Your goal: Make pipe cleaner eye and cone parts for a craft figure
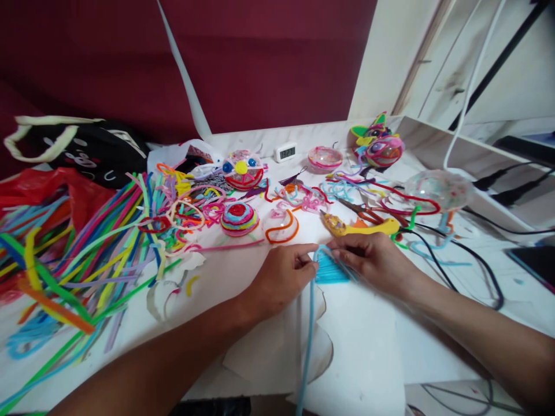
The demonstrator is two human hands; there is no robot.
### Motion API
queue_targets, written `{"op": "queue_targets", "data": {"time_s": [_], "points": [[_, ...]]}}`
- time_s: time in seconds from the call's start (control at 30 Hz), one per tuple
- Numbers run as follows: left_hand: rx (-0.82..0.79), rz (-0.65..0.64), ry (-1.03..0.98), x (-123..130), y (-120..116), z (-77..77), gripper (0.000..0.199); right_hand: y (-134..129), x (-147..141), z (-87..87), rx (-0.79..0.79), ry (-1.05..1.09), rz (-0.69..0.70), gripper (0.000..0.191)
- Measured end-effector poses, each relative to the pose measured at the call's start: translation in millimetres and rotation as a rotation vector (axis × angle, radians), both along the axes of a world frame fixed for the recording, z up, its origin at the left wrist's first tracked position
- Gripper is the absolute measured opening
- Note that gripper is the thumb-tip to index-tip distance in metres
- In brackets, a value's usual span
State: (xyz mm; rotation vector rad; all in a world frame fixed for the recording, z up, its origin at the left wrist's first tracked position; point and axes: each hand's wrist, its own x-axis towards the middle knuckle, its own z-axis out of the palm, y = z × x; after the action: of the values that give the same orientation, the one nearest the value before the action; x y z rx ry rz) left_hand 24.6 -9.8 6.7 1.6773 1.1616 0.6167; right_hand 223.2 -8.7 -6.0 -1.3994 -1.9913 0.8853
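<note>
Between my two hands a light-blue pipe cleaner [311, 323] is bent over at its top, and its long end hangs down past the table's front edge. My left hand [284, 276] pinches it at the left of the bend. On the right side of the bend, my right hand [368, 261] holds the same strand between thumb and fingers. Directly beneath the fingertips lies a flat blue piece of side-by-side strands [332, 273], partly covered by the hands. Whether the strand is joined to that piece cannot be made out.
Many coloured pipe cleaners [108, 248] spread over the left. Behind my hands are a striped dome [240, 219], a clear dome [281, 226], a timer [285, 152] and a yellow glue gun [368, 227]. Pliers [364, 212], black cables [477, 260] and a clear ball [440, 189] lie right.
</note>
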Motion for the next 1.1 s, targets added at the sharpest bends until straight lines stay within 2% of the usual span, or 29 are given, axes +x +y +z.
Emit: {"op": "queue_targets", "data": {"time_s": [0.87,1.1], "points": [[-0.023,-0.024,0.001,-1.0,-0.2,-1.5,0.048,-0.7,-0.9,0.5,-0.027,0.029,0.03,0.023],[-0.074,-0.014,-0.018,-0.6,-0.9,0.9,0.049,-0.3,-0.6,-2.1,-0.05,0.049,0.034,0.024]]}}
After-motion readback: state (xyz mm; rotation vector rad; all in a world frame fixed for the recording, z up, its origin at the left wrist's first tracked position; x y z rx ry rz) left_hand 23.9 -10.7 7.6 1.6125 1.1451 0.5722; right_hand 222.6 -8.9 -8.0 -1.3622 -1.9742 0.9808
